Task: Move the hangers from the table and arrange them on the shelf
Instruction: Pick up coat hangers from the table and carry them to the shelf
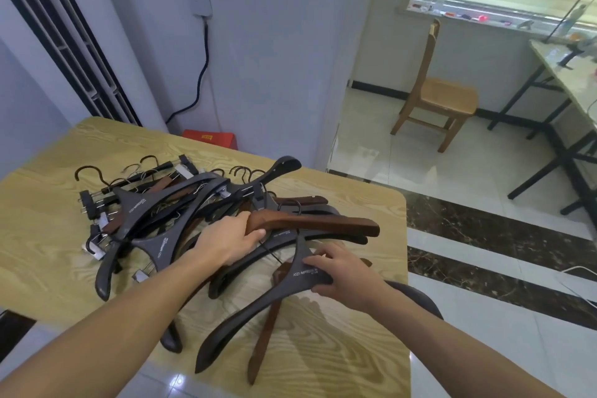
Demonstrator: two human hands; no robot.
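- Hangers [181, 220] lie in a tangled heap on the worktop [42, 236]: dark ones, brown ones, and clip types with metal hooks toward the far-left side.
- Left hand [226, 242] has its fingers curled round the near end of a brown hanger [316, 223] that lies on top of the heap, its other arm pointing right.
- Right hand [342, 271] pinches the centre of a dark hanger [258, 307], thumb below and fingers over the printed neck; that hanger's long arm runs down toward the near edge of the worktop.
- Step in hand, as I judge it: gathering, the first pickup from the heap, one hanger per hand. Nearly all hangers remain on the worktop, so the task looks barely begun.
- Shelf is not in view, so I cannot tell where it stands or how far the carry is.
- Next move calls for lifting both hangers clear without dragging neighbours: hooks and clips are interlocked, and a thin black hook sits just beside the brown hanger's neck.
- Risk: a snagged hook could pull other hangers off the worktop edge, since several arms already overhang the near side.
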